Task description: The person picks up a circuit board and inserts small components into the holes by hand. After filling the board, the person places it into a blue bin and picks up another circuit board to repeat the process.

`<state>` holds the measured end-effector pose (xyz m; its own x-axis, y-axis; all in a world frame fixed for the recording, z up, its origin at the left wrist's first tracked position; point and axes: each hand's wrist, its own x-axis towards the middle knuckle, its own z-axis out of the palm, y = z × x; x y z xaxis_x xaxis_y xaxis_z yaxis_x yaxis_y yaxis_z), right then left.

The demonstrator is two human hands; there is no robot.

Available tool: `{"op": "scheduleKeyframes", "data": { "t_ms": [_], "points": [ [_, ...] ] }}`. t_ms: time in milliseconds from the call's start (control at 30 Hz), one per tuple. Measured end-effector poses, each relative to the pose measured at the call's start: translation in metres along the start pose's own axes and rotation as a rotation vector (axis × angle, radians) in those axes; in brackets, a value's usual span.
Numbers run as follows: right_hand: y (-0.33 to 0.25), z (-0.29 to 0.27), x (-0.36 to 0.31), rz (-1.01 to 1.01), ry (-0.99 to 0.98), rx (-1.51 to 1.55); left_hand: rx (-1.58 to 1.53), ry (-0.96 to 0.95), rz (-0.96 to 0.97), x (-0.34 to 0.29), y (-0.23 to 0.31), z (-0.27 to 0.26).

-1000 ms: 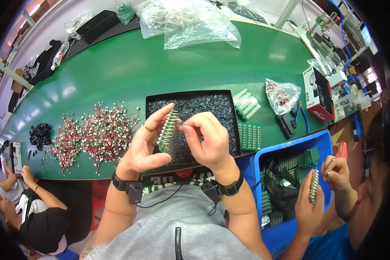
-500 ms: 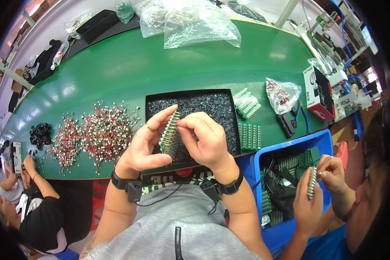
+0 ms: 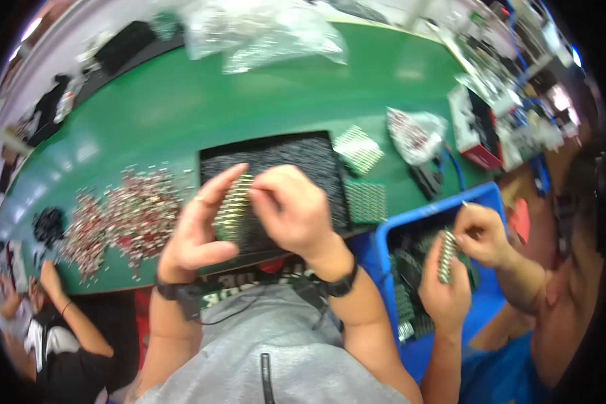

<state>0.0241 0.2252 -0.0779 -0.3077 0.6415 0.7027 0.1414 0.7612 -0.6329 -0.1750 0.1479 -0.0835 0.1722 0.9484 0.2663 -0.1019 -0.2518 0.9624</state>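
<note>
My left hand (image 3: 190, 236) grips a green circuit board panel (image 3: 231, 214) by its edges, fingers above and thumb below. Rows of metal pins or terminals stand out from the panel, which is tilted up. My right hand (image 3: 296, 210) is closed in a pinch, its fingertips at the panel's right edge. Whatever lies between those fingertips is hidden. Both hands are over a shallow black tray (image 3: 266, 140) filled with small black parts (image 3: 310, 168). Motion blurs the picture somewhat.
Piles of red-wired white connectors (image 3: 141, 212) lie left on the green table (image 3: 262, 101), beside a black heap (image 3: 48, 225). Stacked green boards (image 3: 365, 202) sit right of the tray. A co-worker's hands (image 3: 444, 293) hold another panel over a blue bin (image 3: 384, 249).
The view has shifted, so the surroundings appear further left. The panel has turned to show more of its pinned face. Both hands remain at it.
</note>
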Motion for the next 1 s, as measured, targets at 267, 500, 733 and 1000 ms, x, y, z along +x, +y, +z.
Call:
{"op": "scheduleKeyframes", "data": {
  "t_ms": [267, 500, 733, 1000],
  "points": [
    [0.005, 0.008, -0.004, -0.051, 0.028, 0.073, -0.105, 0.102, -0.132, -0.007, 0.002, 0.004],
    [0.005, 0.007, -0.005, -0.111, 0.037, -0.041, 0.019, 0.116, -0.09, -0.007, 0.001, 0.006],
    [0.005, 0.01, -0.006, -0.047, -0.024, -0.086, 0.132, 0.133, -0.038, -0.003, 0.001, 0.013],
    [0.004, 0.006, -0.003, -0.03, 0.068, -0.023, -0.028, 0.1, -0.036, -0.004, -0.003, 0.011]
  ]
}}
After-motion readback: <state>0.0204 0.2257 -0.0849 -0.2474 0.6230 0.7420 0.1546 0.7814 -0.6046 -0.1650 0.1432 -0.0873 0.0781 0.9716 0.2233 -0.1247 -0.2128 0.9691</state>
